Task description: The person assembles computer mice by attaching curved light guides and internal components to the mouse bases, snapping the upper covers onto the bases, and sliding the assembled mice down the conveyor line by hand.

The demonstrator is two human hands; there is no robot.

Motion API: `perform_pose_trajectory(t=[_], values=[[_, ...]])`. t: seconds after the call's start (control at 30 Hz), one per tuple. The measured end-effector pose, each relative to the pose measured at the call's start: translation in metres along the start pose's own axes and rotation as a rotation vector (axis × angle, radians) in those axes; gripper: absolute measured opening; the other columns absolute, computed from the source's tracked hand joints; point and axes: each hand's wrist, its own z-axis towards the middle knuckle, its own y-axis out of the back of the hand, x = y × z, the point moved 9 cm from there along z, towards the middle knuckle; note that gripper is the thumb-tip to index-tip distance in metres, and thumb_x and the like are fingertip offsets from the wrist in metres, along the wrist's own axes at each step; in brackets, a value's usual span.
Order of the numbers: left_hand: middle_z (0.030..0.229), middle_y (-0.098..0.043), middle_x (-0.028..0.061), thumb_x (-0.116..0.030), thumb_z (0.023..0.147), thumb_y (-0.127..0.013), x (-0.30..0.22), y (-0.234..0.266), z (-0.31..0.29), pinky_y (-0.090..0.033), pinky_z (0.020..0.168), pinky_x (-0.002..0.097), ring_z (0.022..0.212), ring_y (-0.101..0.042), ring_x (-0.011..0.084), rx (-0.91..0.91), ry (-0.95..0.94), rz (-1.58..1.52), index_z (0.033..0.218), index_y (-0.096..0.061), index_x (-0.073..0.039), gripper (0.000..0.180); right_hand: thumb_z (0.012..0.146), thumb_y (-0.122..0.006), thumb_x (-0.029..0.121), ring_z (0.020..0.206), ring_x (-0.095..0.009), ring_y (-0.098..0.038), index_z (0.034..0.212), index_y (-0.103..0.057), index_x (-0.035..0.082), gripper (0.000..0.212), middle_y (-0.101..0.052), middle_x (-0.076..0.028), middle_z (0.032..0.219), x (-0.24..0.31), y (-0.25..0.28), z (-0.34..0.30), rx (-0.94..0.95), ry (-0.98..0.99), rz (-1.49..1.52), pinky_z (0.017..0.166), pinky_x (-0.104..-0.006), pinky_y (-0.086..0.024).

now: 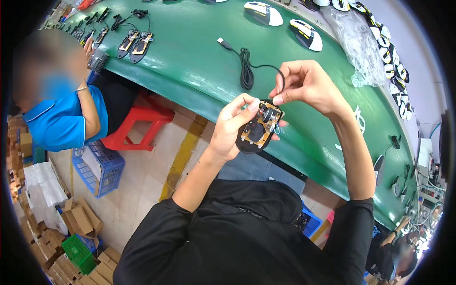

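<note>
My left hand [230, 124] is closed round an opened computer mouse base [257, 131], its thumb on the upper edge and fingertips showing beyond the far side. The base is black, with a tan circuit board, a dark scroll wheel and thin wires facing up. At its top end my right hand [304, 88] pinches the black mouse cable [282, 80] between thumb and fingers. From there the cable runs to a tied coil [246, 71] lying on the green table [199, 52], with its USB plug [224, 43] pointing to the far left.
White-and-black mouse shells [264, 14] lie along the far side, near a clear plastic bag [354, 45]. More mouse bases [141, 46] rest at the upper left. A co-worker in a blue shirt [61, 118] sits left by a red stool [140, 126]. A blue crate [99, 168] stands on the floor.
</note>
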Motion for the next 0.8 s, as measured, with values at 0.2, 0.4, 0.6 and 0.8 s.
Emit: perform_pose_trajectory(t=[0.2,0.4,0.6,0.8], values=[[0.093,-0.069,0.0195,-0.018,0.102,-0.049,0.000,-0.001,0.001,-0.059,0.065,0.0311,0.080,-0.071,0.0237,-0.142,-0.115,0.230,0.104,-0.047,-0.001,0.018,0.076,-0.071,-0.007,0.076,-0.013,-0.068,0.074,-0.058,0.000,0.015,-0.069,-0.009,0.079,-0.010,0.006,-0.008,-0.185,0.097,-0.057,0.067,-0.0264,-0.055],[0.098,-0.067,0.0208,-0.018,0.103,-0.047,0.005,0.009,0.008,-0.060,0.068,0.0343,0.083,-0.071,0.0250,-0.174,-0.151,0.216,0.105,-0.047,-0.001,0.017,0.080,-0.070,-0.003,0.075,-0.013,-0.068,0.090,-0.061,-0.001,0.013,-0.069,-0.010,0.087,-0.022,-0.001,-0.018,-0.420,0.069,0.031,0.054,-0.0246,-0.054],[0.111,-0.064,0.0233,-0.019,0.104,-0.043,0.010,0.009,0.019,-0.060,0.078,0.0356,0.093,-0.069,0.0246,-0.155,-0.128,0.075,0.103,-0.048,-0.001,0.019,0.070,-0.085,0.008,0.070,-0.009,-0.061,0.091,-0.067,0.001,0.029,-0.066,-0.003,0.080,-0.017,-0.002,-0.080,-0.692,0.323,-0.290,0.065,-0.0244,-0.053],[0.122,-0.059,0.0278,-0.023,0.102,-0.041,0.023,0.007,0.020,-0.052,0.093,0.0404,0.110,-0.062,0.0300,-0.099,-0.018,-0.188,0.113,-0.052,0.002,0.030,0.075,-0.074,0.002,0.074,-0.028,-0.063,0.084,-0.063,0.001,0.014,-0.062,-0.011,0.079,0.001,-0.027,-0.093,-0.734,0.451,-0.664,0.064,-0.0356,-0.051]])
